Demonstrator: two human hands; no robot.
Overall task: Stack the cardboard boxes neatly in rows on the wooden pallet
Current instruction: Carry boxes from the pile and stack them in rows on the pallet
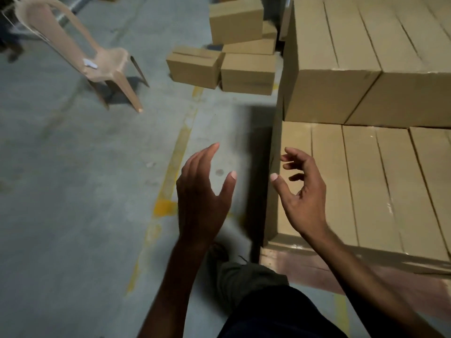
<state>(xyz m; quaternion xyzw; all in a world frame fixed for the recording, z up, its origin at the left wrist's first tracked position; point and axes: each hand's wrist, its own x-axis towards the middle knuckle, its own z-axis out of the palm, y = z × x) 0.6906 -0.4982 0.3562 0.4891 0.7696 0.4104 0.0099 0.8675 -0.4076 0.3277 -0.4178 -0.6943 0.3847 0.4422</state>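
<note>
- Already, cardboard boxes (366, 186) sat in tidy rows on the wooden pallet (317, 267), with an upper tier (341, 57) covering only the far part.
- Both the left hand (202, 191) and the right hand (302, 191) hovered empty, fingers loosely spread, beside the lower boxes' corner.
- Several loose boxes (244, 71) lay on the floor (73, 167) beyond, seemingly left to stack.

The tan stacked cardboard boxes (341, 81) run off the right edge; the reddish wooden pallet (289, 263) beneath them shows only one corner.
</note>
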